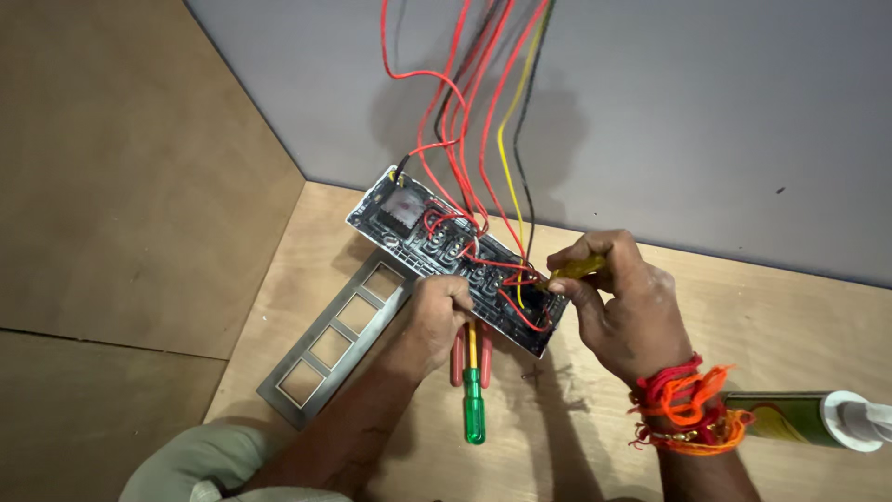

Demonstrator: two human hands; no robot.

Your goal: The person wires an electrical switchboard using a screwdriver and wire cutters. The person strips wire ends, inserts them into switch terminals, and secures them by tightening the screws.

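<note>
Item: one switch module plate (pixel 446 256), back side up, propped on the plywood bench (pixel 743 325). Left hand (pixel 437 311) clamped on its lower edge; right hand (pixel 623 311) closed on one yellow-handled screwdriver (pixel 576 270), tip at the right-end terminals. Red, black and yellow wires (pixel 483 112), too tangled to count, mostly seated; wiring judged well advanced, cover unfitted. Also: one four-window frame (pixel 334 344), one green screwdriver (pixel 474 409), one red-handled pliers (pixel 455 358), one sealant tube (pixel 808 418)
</note>
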